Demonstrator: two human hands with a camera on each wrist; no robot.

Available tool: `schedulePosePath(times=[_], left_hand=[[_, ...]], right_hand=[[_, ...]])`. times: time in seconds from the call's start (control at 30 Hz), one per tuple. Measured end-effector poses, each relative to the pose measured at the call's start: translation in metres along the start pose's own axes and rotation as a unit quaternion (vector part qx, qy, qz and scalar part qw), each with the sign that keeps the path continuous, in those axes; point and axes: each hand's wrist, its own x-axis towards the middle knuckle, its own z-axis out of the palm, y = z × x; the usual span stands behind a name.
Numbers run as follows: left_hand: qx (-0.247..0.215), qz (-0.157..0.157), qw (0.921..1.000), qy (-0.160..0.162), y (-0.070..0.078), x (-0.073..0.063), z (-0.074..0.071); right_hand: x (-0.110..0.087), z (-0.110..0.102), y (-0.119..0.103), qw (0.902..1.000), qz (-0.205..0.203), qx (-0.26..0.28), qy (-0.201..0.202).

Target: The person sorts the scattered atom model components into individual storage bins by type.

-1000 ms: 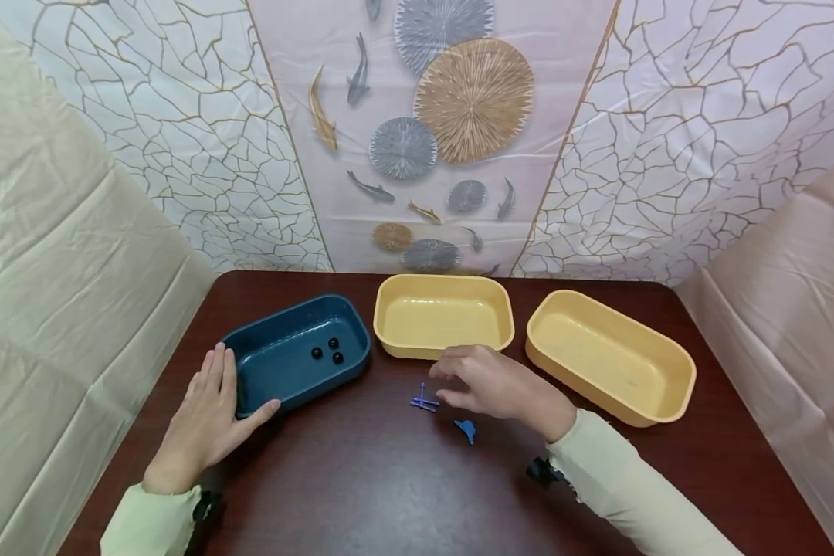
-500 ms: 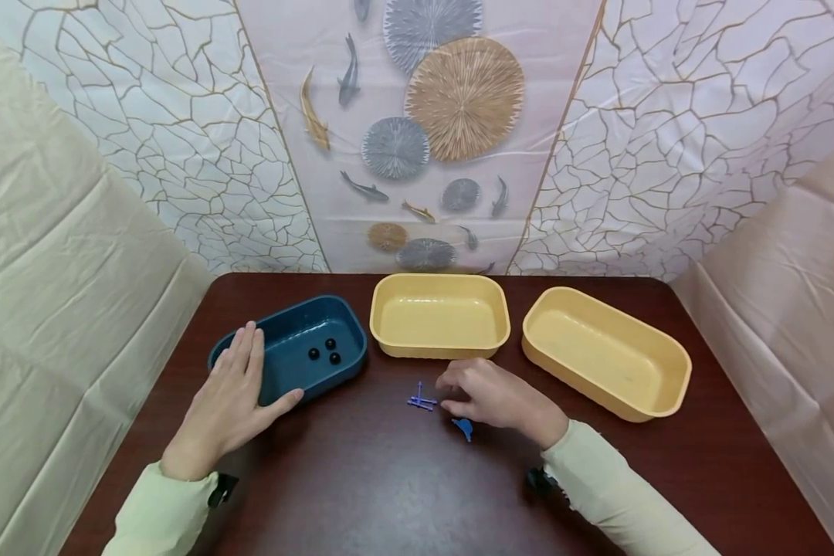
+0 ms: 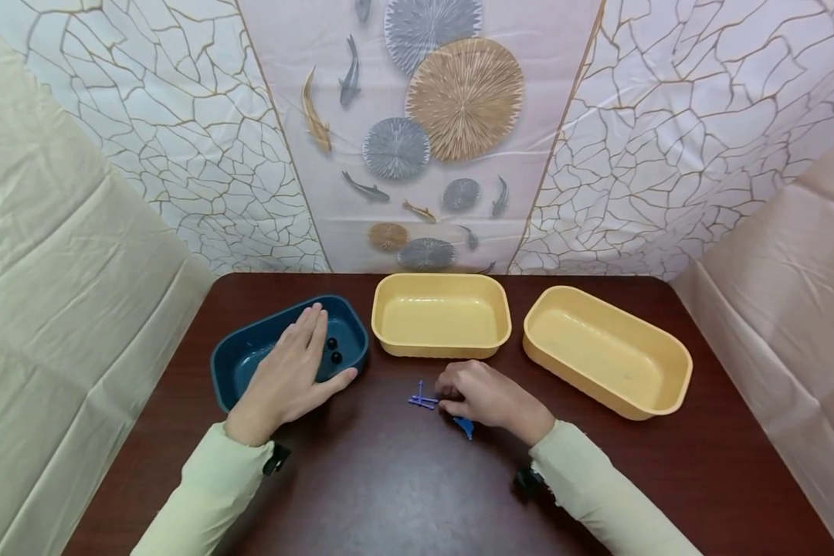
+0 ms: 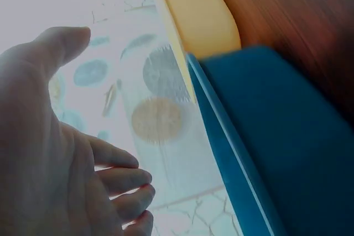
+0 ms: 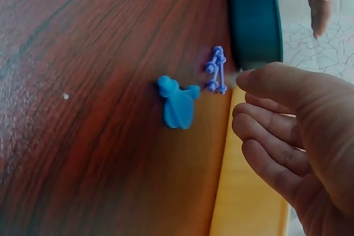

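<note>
My left hand (image 3: pixel 285 378) reaches over the dark blue tray (image 3: pixel 246 363), its fingers straight and nothing held. Two black balls (image 3: pixel 336 357) show in the tray beside its fingertips. In the left wrist view, the palm and spread thumb stand apart from the tray wall (image 4: pixel 287 120). My right hand (image 3: pixel 493 398) has loosely bent fingers with nothing between them. Just left of it lie several thin purple sticks with knobbed ends (image 3: pixel 422 401). A small blue plastic piece with a rounded body and knobs (image 5: pixel 178 106) lies on the table, partly hidden by this hand in the head view.
A yellow tray (image 3: pixel 441 351) stands at the back middle, just beyond my right hand. Another yellow tray (image 3: pixel 608 347) sits angled at the right. The dark wooden table (image 3: pixel 403 486) ends at a patterned cloth backdrop (image 3: pixel 417 154).
My left hand has moved right across the blue tray, covering one of three black balls. The right hand has come slightly nearer the front, now partly over the blue piece.
</note>
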Motion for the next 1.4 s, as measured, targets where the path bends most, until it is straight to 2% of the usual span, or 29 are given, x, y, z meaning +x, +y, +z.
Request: schedulePosePath(times=[0.27, 0.53, 0.77, 0.93, 1.2, 1.4], left_hand=[[-0.013, 0.021, 0.9997, 0.000, 0.028, 0.028, 0.011], [-0.034, 0.035, 0.9988, 0.004, 0.043, 0.048, 0.030], [-0.030, 0.019, 0.9993, 0.013, 0.051, 0.060, 0.042], [-0.023, 0.010, 0.9994, 0.023, 0.054, 0.066, 0.051], [-0.017, -0.012, 0.9997, 0.013, 0.054, 0.071, 0.061], [-0.016, -0.018, 0.9989, 0.041, 0.053, 0.073, 0.067]], right_hand=[[0.005, 0.007, 0.005, 0.9999, 0.011, 0.003, -0.003], [0.012, 0.013, 0.004, 0.9995, 0.023, 0.003, -0.021], [0.013, 0.016, 0.005, 0.9992, 0.027, -0.002, -0.029], [0.013, 0.017, 0.006, 0.9996, 0.014, -0.005, -0.024], [0.016, 0.018, 0.006, 0.9998, -0.003, -0.007, -0.021], [0.018, 0.019, 0.005, 0.9996, -0.009, -0.022, -0.016]])
